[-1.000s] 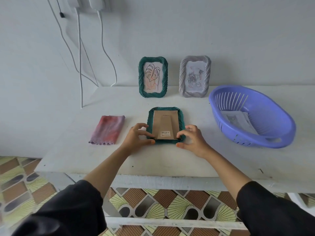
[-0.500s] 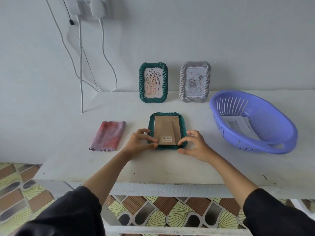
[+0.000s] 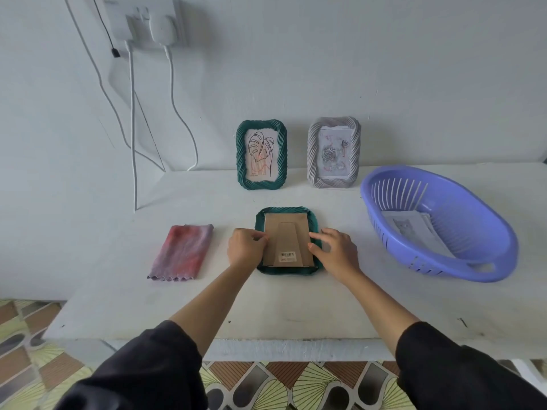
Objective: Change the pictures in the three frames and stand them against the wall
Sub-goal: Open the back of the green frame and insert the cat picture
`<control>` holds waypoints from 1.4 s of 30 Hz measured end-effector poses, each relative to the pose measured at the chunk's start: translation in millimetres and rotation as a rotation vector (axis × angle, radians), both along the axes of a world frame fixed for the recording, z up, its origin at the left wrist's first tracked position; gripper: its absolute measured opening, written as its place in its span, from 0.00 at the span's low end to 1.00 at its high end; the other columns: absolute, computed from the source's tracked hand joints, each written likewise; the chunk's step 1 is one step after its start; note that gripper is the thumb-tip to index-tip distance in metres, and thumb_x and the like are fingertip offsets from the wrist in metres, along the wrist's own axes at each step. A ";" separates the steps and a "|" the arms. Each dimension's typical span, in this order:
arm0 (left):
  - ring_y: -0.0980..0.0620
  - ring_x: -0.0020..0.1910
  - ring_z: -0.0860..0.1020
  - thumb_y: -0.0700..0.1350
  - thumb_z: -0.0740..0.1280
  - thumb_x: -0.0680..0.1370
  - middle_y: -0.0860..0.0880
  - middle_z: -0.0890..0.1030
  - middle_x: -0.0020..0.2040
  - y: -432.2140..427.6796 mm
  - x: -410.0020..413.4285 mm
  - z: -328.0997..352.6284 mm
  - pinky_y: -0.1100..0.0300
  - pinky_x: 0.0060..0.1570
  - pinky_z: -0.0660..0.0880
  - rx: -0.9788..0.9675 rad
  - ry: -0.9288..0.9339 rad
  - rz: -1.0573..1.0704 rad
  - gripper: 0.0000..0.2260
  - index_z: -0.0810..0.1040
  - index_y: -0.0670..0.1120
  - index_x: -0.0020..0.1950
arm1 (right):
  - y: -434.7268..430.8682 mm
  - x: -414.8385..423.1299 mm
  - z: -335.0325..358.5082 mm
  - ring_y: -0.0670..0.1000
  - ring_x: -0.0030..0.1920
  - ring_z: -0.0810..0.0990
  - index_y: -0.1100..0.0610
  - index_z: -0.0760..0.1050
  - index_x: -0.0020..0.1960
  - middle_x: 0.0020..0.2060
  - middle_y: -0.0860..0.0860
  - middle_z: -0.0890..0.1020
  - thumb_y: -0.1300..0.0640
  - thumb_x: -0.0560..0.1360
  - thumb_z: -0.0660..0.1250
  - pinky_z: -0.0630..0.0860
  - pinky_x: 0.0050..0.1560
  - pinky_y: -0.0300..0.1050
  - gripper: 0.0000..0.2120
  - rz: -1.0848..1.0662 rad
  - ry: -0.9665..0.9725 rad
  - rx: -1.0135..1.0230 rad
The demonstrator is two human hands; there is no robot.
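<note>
Third frame (image 3: 285, 270), dark green, lies face down on the white table (image 3: 266, 306), approx centre, brown cardboard back (image 3: 288, 236) up w/ its stand flap flat. Taking that frame as the clock centre:

L hand (image 3: 245, 247) sits at 9 o'clock, palm down, knuckles up, wrist straight, forearm running back toward 7 o'clock into a black sleeve. Its fingers curl in, tips at the left edge of the cardboard back where it meets the rim. Can't tell if it pinches sthg there or just presses.

R hand (image 3: 336, 251) sits at 3 o'clock, palm down, forearm running back toward 5 o'clock. Fingers are fairly straight and spread; index tip and thumb tip touch the right edge of the cardboard back. It grips nothing, just rests on the edge.

Other 2 frames stand upright against the wall: green frame (image 3: 261, 155) w/ a leaf line drawing at 12 o'clock, grey frame (image 3: 334, 152) w/ a pale rose print at 1 o'clock, near each other, not touching.

Purple basket (image 3: 488, 263) at 3 o'clock, well apart from the R hand, holds loose printed sheets (image 3: 414, 232). Folded pink-purple cloth (image 3: 182, 251) lies flat at 9 o'clock, near the L hand but apart. Wall socket (image 3: 145, 22) at 11 o'clock, w/ white cables hanging down
</note>
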State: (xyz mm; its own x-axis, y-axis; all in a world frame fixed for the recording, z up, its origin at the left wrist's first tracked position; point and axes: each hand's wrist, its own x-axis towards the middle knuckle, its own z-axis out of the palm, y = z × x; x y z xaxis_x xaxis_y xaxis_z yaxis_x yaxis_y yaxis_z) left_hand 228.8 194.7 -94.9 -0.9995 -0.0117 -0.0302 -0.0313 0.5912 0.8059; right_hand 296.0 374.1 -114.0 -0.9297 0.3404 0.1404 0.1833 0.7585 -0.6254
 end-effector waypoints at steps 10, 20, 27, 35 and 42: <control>0.45 0.49 0.80 0.41 0.67 0.74 0.45 0.83 0.51 2.3 1.3 1.3 0.53 0.49 0.78 -0.055 0.012 0.008 0.08 0.85 0.46 0.50 | 1.5 1.6 -6.4 0.53 0.64 0.70 0.48 0.77 0.61 0.63 0.51 0.76 0.49 0.74 0.66 0.63 0.63 0.44 0.16 0.011 0.046 0.057; 0.44 0.49 0.81 0.40 0.67 0.73 0.44 0.85 0.48 3.3 3.2 17.3 0.55 0.48 0.78 0.141 -0.083 0.072 0.08 0.85 0.45 0.49 | 0.2 0.1 -3.8 0.51 0.66 0.68 0.46 0.75 0.62 0.65 0.50 0.74 0.47 0.75 0.65 0.63 0.65 0.45 0.17 0.038 0.028 0.047; 0.43 0.50 0.81 0.39 0.71 0.71 0.42 0.83 0.51 10.5 5.9 25.0 0.49 0.53 0.79 0.224 -0.101 0.051 0.12 0.81 0.41 0.54 | 2.5 1.5 -6.6 0.52 0.66 0.68 0.46 0.75 0.63 0.66 0.49 0.73 0.46 0.75 0.64 0.62 0.65 0.45 0.17 0.027 0.012 0.042; 0.41 0.53 0.80 0.36 0.70 0.72 0.39 0.81 0.55 7.8 2.8 27.0 0.50 0.53 0.78 0.256 -0.168 0.030 0.14 0.78 0.40 0.57 | 3.1 -0.8 -8.4 0.52 0.67 0.67 0.45 0.72 0.65 0.67 0.49 0.72 0.46 0.76 0.62 0.63 0.65 0.46 0.18 0.031 -0.010 0.068; 0.46 0.44 0.77 0.34 0.67 0.74 0.38 0.81 0.54 2.6 2.4 27.7 0.57 0.40 0.74 0.275 -0.193 0.011 0.14 0.77 0.41 0.59 | 2.5 -1.9 -9.8 0.52 0.67 0.67 0.43 0.73 0.64 0.67 0.48 0.72 0.48 0.77 0.60 0.63 0.65 0.47 0.16 0.027 -0.012 0.087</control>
State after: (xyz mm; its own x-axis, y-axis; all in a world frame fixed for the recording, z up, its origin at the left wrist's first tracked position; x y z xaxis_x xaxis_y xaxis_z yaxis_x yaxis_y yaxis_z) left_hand 231.2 197.3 -67.3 -0.9748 0.0120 -0.2227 -0.2044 0.3508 0.9139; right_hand 294.1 376.6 -123.9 -0.9402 0.3020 0.1572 0.1690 0.8148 -0.5546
